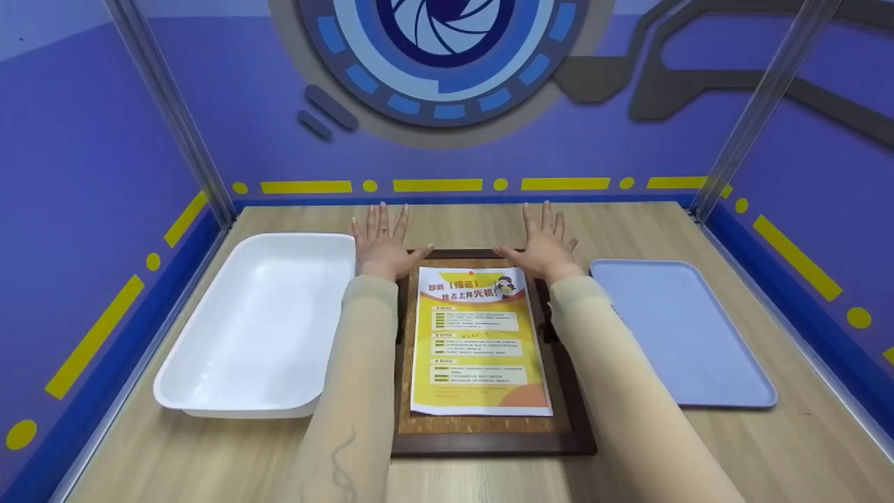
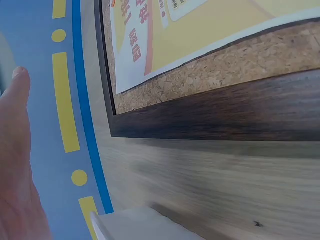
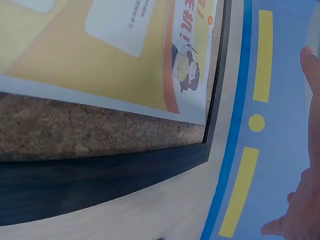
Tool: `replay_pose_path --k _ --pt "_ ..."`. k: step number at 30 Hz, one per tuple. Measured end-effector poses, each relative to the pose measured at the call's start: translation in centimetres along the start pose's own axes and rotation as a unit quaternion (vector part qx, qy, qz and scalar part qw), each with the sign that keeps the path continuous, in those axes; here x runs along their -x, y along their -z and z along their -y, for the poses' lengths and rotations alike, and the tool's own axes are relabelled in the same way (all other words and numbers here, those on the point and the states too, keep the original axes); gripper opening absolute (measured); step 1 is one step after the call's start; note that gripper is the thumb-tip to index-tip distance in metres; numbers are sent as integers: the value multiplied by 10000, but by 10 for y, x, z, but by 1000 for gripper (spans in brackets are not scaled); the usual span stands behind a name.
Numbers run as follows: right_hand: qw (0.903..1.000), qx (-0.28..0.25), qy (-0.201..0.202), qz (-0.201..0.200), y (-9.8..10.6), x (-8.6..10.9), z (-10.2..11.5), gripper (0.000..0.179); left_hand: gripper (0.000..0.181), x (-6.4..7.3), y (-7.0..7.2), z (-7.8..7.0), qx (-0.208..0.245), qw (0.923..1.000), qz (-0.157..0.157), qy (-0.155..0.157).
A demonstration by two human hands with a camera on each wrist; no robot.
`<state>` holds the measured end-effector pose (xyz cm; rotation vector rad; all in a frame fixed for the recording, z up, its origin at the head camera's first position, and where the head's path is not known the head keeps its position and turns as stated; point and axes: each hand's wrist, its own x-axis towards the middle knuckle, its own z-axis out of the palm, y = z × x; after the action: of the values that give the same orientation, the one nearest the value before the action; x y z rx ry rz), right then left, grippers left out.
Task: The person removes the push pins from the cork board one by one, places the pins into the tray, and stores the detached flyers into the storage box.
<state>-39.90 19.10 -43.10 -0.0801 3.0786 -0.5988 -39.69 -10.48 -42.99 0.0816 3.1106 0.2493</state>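
Mid-frame, I hold left hand (image 1: 387, 253) and right hand (image 1: 547, 250) spread, empty, near the board (image 1: 489, 443), seemingly idle; gripping next means curling them.

Frame (image 3: 110, 177): dark; we see one corner near the wall-side edge of the tabletop (image 3: 185, 195), which is pale.
Cork (image 3: 75, 130): bare strip along the inside of that corner.
Sheet (image 3: 100, 75): yellow and white, red characters; we find its corner just inside the frame's.
Cartoon figure (image 3: 189, 70): dark-haired, printed near that sheet corner.
Wall (image 3: 285, 150): blue, yellow bars (image 3: 263, 55), darker band (image 3: 232, 122) along the tabletop's edge.
Right hand (image 3: 306, 200): partly cut off; we note one digit extended.
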Motion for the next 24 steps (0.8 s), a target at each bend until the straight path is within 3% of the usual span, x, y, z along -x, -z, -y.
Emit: replay_pose_path --k 9,17,24 --pt "10000 -56 14 -8 -5 0 3 110 95 -3 -8 -2 -56 10000 -19 25" --pt "9995 -318 24 -40 -15 1 6 110 95 13 -9 -11 103 9998 -12 -139" --pt "9985 -548 32 17 -26 3 10 108 93 16 -20 -18 183 9992 189 -292"
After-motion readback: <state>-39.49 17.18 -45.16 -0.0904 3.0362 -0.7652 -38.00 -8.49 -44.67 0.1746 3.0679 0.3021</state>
